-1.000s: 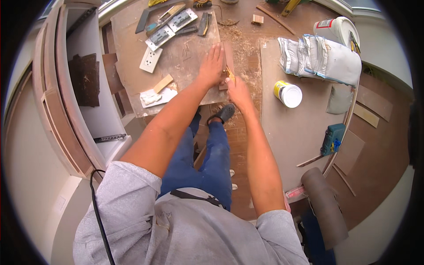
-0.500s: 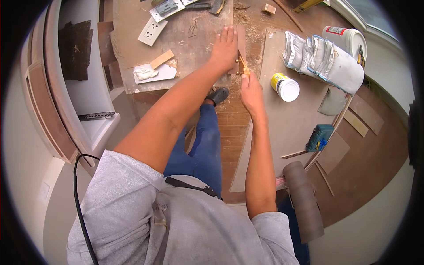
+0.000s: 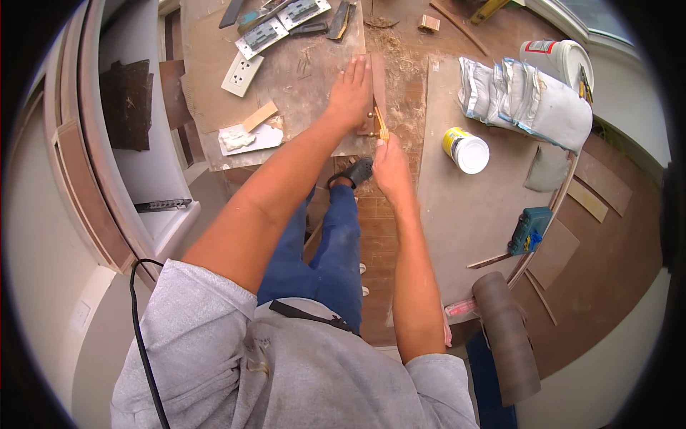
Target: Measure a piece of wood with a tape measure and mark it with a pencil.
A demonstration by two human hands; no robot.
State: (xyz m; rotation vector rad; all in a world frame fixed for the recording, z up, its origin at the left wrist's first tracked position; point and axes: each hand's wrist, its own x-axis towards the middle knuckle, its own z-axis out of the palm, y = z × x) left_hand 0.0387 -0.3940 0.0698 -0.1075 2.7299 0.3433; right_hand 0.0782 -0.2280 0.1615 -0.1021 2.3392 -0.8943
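Note:
My left hand (image 3: pixel 349 98) lies flat near the right edge of the worktable (image 3: pixel 307 132), its fingers stretched forward beside a narrow reddish-brown wood strip (image 3: pixel 379 82). Closed round the near end of a slim orange-yellow tool (image 3: pixel 383 127) is my right hand (image 3: pixel 394 170), just off the table's near right corner. The tool points away from me along the strip; its exact kind is too small to make out. Small brass-coloured knobs (image 3: pixel 371 134) show beside it. The palm of my left hand covers part of the wood below.
Socket plates (image 3: pixel 243 74), a wood block (image 3: pixel 260 116) and a white-smeared card (image 3: pixel 250 139) lie on the table. Shavings litter the floor at its right. Further right are a white tub (image 3: pixel 470 153), stacked white packs (image 3: pixel 525 100), a bucket (image 3: pixel 561 61) and a teal case (image 3: pixel 530 230).
The view has shifted, so the table and floor items appear lower. My hands stay at the table's right edge, the left flat and the right still on the orange-yellow tool.

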